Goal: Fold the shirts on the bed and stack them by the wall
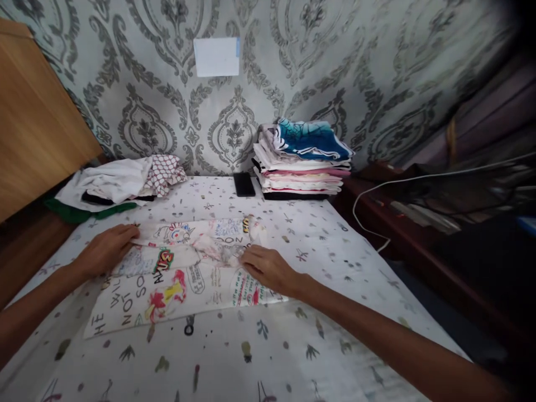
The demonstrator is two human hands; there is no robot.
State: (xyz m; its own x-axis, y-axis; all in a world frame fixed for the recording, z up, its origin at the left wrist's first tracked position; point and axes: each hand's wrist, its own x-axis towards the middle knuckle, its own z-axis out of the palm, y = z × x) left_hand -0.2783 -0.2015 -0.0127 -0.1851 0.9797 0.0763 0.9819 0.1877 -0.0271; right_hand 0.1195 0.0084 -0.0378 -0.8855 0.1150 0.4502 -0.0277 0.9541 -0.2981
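Note:
A white cloth garment (180,290) covered in colourful drawings and lettering lies on the patterned sheet, its upper part folded over and bunched in the middle. At its left edge, my left hand (106,248) pinches the folded cloth between closed fingers. On the right side of the fold, my right hand (268,269) has its fingers pressed together on the same garment. The lower part, with large black letters, lies flat toward me.
A tall stack of folded clothes (301,167) stands at the back, with a black phone (244,184) beside it. A loose clothes pile (121,181) is at the back left. A white cable (364,195) hangs at the right, near a wooden cabinet (42,111) on the far left's opposite side.

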